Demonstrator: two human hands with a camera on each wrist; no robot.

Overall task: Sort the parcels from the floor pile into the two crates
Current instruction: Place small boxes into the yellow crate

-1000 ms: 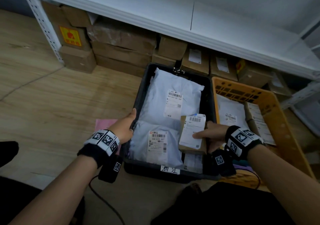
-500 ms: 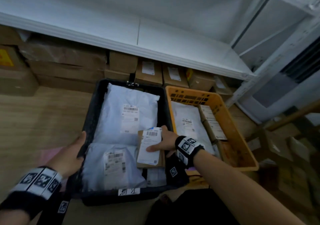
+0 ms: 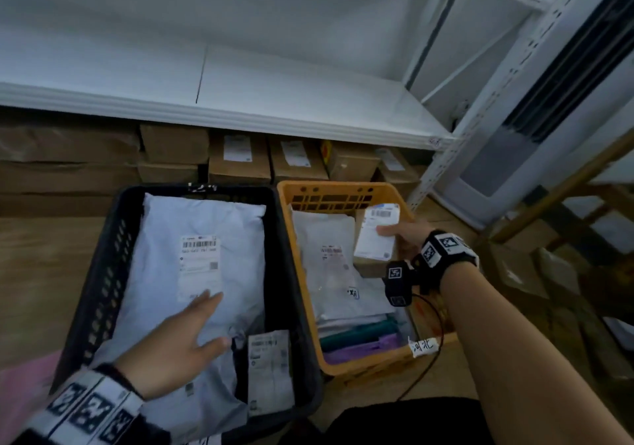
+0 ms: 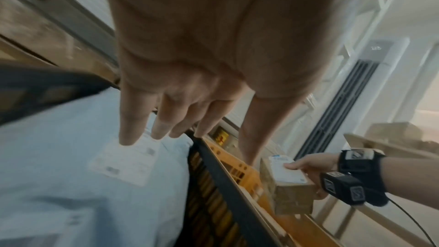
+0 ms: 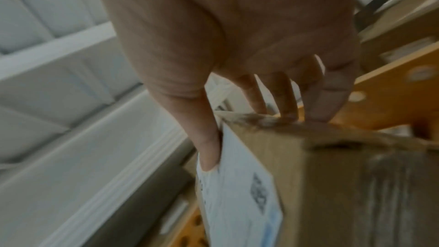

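My right hand (image 3: 399,238) grips a small cardboard box (image 3: 375,238) with a white label, thumb on the label, holding it over the far right part of the orange crate (image 3: 363,358). The same box (image 4: 287,183) (image 5: 332,185) shows in both wrist views. My left hand (image 3: 185,334) (image 4: 180,115) lies open, fingers straight, over the grey mailer bags (image 3: 202,231) in the black crate (image 3: 99,286). The orange crate holds a grey mailer (image 3: 326,262) and flat green and purple parcels.
Both crates stand side by side on the wood floor before a white shelf (image 3: 240,101). Cardboard boxes (image 3: 240,159) are stacked under it. A shelf post (image 3: 480,125) and a white standing unit (image 3: 514,156) rise at the right; a pink item (image 3: 20,386) lies left.
My right hand carried the small box from the black crate over to the orange crate. My left hand left the black crate's rim and now lies over the mailers inside.
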